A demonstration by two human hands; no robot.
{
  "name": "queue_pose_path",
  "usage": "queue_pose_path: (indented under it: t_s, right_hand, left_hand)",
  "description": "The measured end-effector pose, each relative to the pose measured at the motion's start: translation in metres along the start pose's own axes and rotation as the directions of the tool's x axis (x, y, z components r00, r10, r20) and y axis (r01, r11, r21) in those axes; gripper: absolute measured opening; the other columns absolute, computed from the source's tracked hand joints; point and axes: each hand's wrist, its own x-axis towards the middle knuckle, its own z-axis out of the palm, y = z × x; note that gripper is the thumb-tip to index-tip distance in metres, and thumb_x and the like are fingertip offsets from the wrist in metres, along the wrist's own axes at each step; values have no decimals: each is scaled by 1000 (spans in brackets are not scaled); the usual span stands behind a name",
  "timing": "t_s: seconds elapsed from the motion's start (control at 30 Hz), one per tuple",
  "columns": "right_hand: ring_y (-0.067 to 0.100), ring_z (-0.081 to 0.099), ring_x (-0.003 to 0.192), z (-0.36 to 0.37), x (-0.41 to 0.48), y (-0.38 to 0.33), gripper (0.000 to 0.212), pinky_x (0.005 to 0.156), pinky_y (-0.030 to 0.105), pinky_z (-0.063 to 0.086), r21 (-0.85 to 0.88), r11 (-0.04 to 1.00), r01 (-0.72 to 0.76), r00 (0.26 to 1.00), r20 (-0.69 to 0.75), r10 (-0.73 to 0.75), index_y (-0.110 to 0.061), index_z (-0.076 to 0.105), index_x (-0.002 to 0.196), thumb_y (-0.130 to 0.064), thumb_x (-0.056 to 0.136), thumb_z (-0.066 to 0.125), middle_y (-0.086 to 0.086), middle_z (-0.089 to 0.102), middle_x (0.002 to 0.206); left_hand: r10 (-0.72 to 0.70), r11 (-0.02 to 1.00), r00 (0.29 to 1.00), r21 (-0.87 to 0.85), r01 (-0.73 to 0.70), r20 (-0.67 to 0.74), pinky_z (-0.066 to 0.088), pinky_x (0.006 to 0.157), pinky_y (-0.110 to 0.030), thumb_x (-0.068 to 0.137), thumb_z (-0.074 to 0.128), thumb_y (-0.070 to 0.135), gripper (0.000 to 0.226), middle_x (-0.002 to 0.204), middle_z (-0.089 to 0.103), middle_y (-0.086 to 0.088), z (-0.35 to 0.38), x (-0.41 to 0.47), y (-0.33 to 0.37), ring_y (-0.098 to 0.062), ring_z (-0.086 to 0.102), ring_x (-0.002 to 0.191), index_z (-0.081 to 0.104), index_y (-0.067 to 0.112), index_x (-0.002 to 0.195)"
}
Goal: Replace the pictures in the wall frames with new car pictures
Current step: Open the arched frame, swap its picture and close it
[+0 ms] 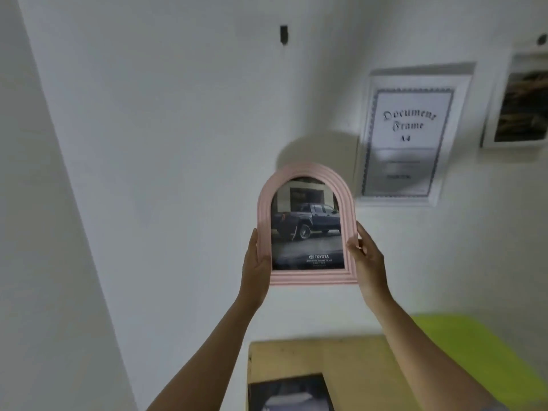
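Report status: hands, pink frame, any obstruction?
Grip: left hand and right hand on sides of pink frame. Inside, truck picture; frame raised before wall. Above, black hook, bare. Nothing between.

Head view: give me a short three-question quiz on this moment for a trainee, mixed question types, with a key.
1. True or false: the pink arched frame hangs on the black wall hook.
2. The picture in the pink arched frame shows: A) a pickup truck, B) a motorbike, C) a certificate.
3. Fill in: the white frame on the wall holds a sheet reading "Document ____ A4".
Key: 1 false; the left hand and right hand hold it by its sides, below the hook. 2 A. 3 Frame.
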Motion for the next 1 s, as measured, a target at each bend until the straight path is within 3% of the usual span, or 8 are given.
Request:
queue_pose_path:
  t_s: [0.1,0.17,0.27,0.4,0.53,0.63,0.73,1.0]
  right_hand:
    - [11,52,116,-44,-37,26,44,102,24,37,-17,998,-66,997,38,66,-7,41,136,-4,93,49,0,54,127]
    - [7,51,115,-72,-54,39,43,100,22,37,-58,997,-56,997,45,59,-9,43,135,-5,93,49,6,47,139]
    - [-3,56,83,-115,-78,49,41,78,15,43,-169,985,40,995,95,-24,-17,44,134,-8,94,49,4,59,125]
    - [3,52,70,-169,-109,63,41,61,16,40,-391,873,292,955,161,-248,-14,44,134,-12,93,49,-7,57,84]
    - [9,58,77,-212,-137,74,40,61,22,45,-533,751,390,920,196,-339,-17,48,133,-22,93,43,-1,66,99]
    - [10,58,73,-231,-153,76,38,57,18,42,-611,650,451,890,254,-379,-15,51,130,-20,92,44,-2,67,97]
    - [12,62,71,-238,-160,77,37,53,20,45,-665,563,490,866,296,-404,-12,57,125,-19,91,46,-2,69,95]
    - [15,66,78,-215,-169,88,34,52,25,52,-645,555,526,849,363,-383,-12,59,122,-18,90,49,-2,69,100]
  left_hand:
    - [-112,991,994,73,113,-18,43,104,-39,101,34,22,37,135,47,0,32,-57,-23,-18,47,123,32,27,138]
    - [-200,963,979,179,204,-38,40,106,-38,100,34,22,38,131,48,-1,54,-86,-34,-22,47,123,35,19,138]
    - [-288,902,949,296,313,-127,28,111,-35,100,36,21,45,141,35,-9,97,-119,-32,-25,35,133,29,13,143]
    - [-208,956,975,196,218,-72,25,108,-29,100,33,31,48,147,32,-6,161,-141,1,-20,33,134,25,19,146]
    - [-160,977,986,149,152,41,25,103,-26,99,22,42,54,147,31,-2,215,-151,23,-13,33,131,15,22,149]
    - [-216,971,976,106,214,12,42,91,-31,92,32,56,65,124,49,-8,238,-160,27,-21,50,111,32,11,140]
    - [-266,954,963,133,268,-31,45,84,-41,91,50,43,61,112,51,-23,247,-170,16,-36,52,102,35,-3,128]
    - [-318,938,939,99,332,-134,41,63,-24,94,48,18,28,77,45,0,230,-169,0,-12,45,67,38,8,118]
